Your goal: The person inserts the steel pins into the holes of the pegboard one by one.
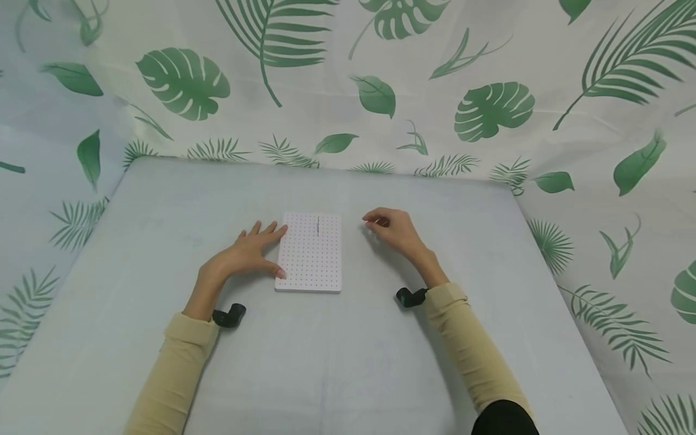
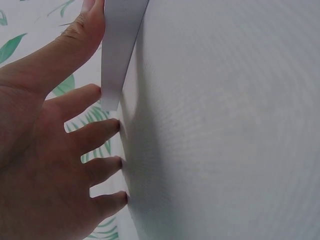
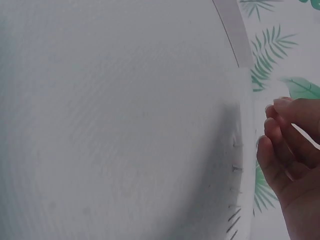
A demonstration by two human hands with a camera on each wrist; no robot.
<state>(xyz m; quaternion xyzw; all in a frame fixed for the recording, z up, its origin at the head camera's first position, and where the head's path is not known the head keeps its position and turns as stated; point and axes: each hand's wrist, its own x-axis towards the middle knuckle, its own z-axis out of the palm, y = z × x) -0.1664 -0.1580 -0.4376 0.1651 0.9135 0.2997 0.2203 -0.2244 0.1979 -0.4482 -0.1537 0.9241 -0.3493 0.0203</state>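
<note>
A white pegboard (image 1: 308, 260) with rows of small holes lies flat in front of me. A thin dark pin-like piece (image 1: 318, 226) stands near its far edge. My left hand (image 1: 247, 251) is spread along the board's left side, thumb at the near corner and index fingertip at the edge farther up. Right of the board, my right hand (image 1: 395, 228) hovers over the table, thumb and index fingertips together, other fingers bent. I cannot tell whether something thin is between them. The right wrist view shows several small thin metallic pieces (image 3: 233, 215) on the table below that hand.
A pale cloth-covered table (image 1: 348, 362) spreads around the board. Behind it hangs a white sheet (image 1: 304, 121) with green leaf prints. Black wrist cameras (image 1: 229, 315) sit at both cuffs, and a dark round shape (image 1: 504, 418) overlaps the right sleeve.
</note>
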